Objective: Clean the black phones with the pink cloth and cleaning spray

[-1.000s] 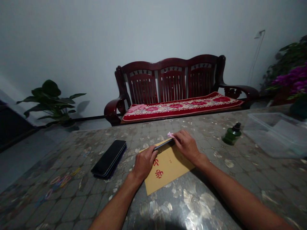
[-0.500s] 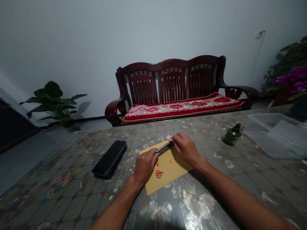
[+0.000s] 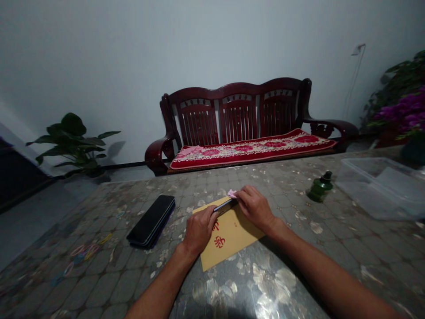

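My left hand (image 3: 199, 227) is closed on the near-left end of a slim dark phone (image 3: 226, 205), which is tilted so its pale edge faces up. At the phone's far-right end, my right hand (image 3: 255, 206) pinches a small pink cloth (image 3: 232, 193) against it. Part of the cloth and both ends of the phone are hidden by the fingers. Beneath the hands lies a yellow envelope (image 3: 232, 241) with red handwritten characters, flat on the table. Left of it, a stack of black phones (image 3: 151, 221) rests on the tabletop.
Colourful rubber bands (image 3: 88, 251) lie scattered on the patterned table (image 3: 133, 283) at left. A green spray bottle (image 3: 320, 188) and a clear plastic box (image 3: 381, 190) stand at right. Behind the table is a wooden bench (image 3: 239, 106) with a red floral cover.
The right hand and pink cloth have shifted slightly left along the phone. The left hand keeps its hold, and the envelope stays nearly where it was.
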The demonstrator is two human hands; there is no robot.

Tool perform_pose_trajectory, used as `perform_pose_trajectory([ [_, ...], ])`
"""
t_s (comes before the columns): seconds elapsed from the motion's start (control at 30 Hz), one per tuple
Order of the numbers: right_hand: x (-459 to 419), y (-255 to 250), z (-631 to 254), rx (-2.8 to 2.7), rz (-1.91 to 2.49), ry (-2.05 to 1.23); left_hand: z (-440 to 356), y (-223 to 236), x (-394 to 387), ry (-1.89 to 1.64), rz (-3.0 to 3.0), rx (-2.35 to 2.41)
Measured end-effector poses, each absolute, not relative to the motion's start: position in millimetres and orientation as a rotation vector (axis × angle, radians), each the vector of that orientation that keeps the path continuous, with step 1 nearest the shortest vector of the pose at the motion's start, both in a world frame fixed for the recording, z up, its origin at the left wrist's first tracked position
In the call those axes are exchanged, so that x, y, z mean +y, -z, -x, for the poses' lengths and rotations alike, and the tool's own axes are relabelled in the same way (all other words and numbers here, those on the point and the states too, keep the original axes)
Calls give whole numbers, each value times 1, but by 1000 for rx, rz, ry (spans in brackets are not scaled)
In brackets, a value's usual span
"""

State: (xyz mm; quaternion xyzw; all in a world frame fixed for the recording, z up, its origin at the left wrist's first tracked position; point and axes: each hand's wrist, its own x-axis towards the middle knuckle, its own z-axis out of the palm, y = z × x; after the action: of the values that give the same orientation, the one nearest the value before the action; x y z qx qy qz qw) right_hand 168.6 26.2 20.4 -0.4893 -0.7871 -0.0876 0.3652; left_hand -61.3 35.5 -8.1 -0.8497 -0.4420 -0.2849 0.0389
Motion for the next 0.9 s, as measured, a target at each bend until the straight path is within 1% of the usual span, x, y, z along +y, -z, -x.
perform_pose_trajectory([
  [0.2,23,-19,-157,-2139,1142,233,63,5,35,854,2626,-1348],
  [0.37,37,-17,-187,-1865,1285,118,64,1,36,826,2632,-1456],
  [0.67,57,-13,-200,-1367,1393,-306,56,-10,35,702,2703,-1676],
  [0.8,60,-2,-205,-1277,1406,-615,50,-18,33,599,2785,-1620],
  [0.9,59,8,-208,-1248,1444,-704,46,-24,34,476,2829,-1571],
])
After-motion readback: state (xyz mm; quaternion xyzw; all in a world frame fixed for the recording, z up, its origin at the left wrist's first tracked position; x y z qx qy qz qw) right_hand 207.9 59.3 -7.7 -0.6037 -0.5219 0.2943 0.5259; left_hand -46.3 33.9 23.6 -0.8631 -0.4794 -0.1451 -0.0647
